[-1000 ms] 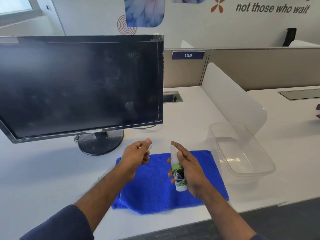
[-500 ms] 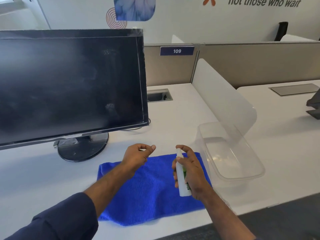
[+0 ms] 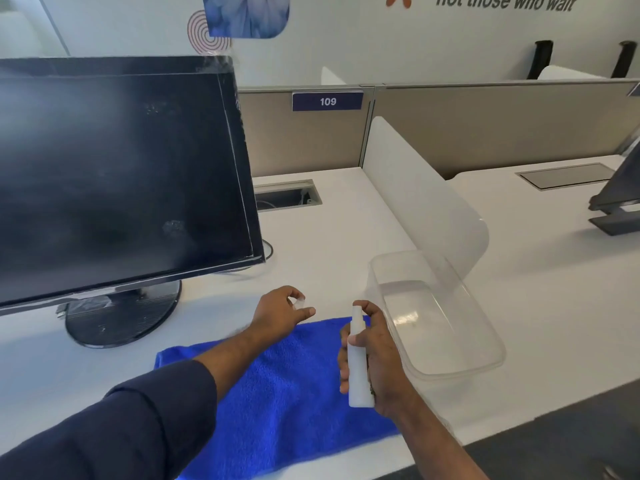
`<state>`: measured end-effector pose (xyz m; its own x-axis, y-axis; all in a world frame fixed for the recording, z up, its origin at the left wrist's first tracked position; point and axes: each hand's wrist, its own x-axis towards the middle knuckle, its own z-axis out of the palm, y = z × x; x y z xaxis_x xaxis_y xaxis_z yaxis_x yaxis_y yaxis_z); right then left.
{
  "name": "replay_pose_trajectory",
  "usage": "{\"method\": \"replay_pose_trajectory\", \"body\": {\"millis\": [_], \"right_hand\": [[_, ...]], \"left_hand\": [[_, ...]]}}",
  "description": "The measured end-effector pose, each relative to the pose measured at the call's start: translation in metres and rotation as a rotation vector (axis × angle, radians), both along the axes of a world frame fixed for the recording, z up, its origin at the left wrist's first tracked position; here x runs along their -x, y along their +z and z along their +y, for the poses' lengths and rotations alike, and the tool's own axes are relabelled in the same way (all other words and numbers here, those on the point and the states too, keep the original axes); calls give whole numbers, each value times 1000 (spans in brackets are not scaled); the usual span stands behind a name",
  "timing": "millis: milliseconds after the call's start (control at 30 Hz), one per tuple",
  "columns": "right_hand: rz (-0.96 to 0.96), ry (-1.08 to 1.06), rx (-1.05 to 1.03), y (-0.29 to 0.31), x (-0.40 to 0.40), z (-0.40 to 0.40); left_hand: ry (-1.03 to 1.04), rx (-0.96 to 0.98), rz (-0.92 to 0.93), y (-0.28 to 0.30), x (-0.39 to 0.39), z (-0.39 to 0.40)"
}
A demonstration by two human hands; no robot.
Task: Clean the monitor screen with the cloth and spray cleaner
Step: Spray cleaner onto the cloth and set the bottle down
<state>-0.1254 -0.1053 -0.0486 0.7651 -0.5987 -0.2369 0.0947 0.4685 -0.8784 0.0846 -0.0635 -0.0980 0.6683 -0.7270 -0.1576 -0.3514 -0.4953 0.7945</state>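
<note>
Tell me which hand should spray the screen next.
Right. The right hand already grips the spray bottle, nozzle uncovered; the left hand pinches the small cap.

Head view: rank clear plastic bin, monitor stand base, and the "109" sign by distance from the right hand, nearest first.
From the right hand, which holds the spray bottle:
1. Clear plastic bin: just to its right, rim almost beside the knuckles.
2. Monitor stand base: off to the left, past the blue cloth.
3. "109" sign: on the partition at the back.
</note>
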Motion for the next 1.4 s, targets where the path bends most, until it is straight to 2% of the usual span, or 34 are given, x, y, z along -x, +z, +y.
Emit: {"method": "replay_pose_trajectory", "body": {"millis": [167, 367, 500, 733, 833, 1067, 1300, 1400], "right_hand": [[-199, 143, -253, 2, 5, -3], [-161, 127, -266, -5, 4, -4], [-73, 64, -210, -10, 3, -7], [209, -60, 74, -15, -6, -10], [273, -80, 160, -17, -10, -10], [299, -88, 246, -24, -6, -6], [288, -114, 186, -28, 1, -3], [273, -120, 162, -28, 7, -5]], "left_hand": [[-10, -53, -56, -10, 4, -16], [-64, -140, -168, -21, 4, -23], [-58, -165, -192, -25, 1, -25], [-163, -241, -308, -22, 1, -31], [-203, -251, -313, -16, 1, -36], [-110, -168, -192, -22, -4, -31], [-60, -140, -106, -18, -4, -20], [16, -65, -176, -7, 2, 4]]}}
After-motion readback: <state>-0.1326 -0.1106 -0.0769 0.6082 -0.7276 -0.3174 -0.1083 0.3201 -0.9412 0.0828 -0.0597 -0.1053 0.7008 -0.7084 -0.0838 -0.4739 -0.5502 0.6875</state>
